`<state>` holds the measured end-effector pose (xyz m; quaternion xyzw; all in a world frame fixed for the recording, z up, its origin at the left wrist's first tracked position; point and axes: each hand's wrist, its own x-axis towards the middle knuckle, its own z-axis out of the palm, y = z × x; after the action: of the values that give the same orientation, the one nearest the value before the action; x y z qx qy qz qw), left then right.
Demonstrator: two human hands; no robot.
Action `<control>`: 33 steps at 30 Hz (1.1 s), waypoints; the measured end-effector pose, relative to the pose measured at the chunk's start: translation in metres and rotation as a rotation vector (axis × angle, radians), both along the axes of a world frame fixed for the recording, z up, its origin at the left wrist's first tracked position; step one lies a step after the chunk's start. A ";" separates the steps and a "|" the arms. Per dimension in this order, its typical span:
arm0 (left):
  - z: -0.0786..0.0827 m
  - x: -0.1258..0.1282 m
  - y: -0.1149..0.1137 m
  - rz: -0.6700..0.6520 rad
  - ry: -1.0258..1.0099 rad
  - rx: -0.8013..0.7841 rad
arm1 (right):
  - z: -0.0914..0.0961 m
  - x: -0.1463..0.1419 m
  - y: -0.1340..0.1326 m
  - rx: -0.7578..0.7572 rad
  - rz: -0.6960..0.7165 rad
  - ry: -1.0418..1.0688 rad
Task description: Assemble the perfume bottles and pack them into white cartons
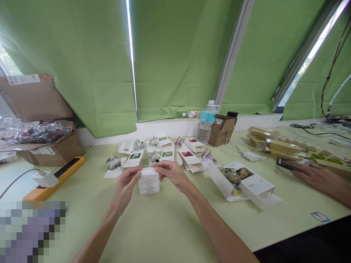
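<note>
Both of my hands hold a small white printed box upright above the pale green table. My left hand grips its left side with the fingers curled at the top edge. My right hand pinches the top right of the box. Just beyond lie several white boxes with flower pictures and several small glass bottles. An opened box with a gold-capped bottle lies to the right.
A water bottle and a small cardboard box stand at the back. A large carton of clear bottles and an orange power strip sit at left. Another person's hand rests by a phone at right.
</note>
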<state>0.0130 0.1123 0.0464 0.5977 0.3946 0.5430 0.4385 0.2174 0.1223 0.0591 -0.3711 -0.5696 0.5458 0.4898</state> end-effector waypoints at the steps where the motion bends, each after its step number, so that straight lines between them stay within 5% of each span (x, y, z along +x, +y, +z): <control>1: 0.000 0.000 0.000 -0.003 0.003 0.000 | 0.000 0.000 0.000 0.000 -0.001 0.000; 33: -0.002 -0.001 0.002 -0.028 0.015 0.012 | -0.002 -0.001 0.001 0.053 -0.029 -0.033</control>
<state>0.0125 0.1138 0.0445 0.6098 0.3864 0.5345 0.4395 0.2164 0.1237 0.0571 -0.3752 -0.5864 0.5172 0.4978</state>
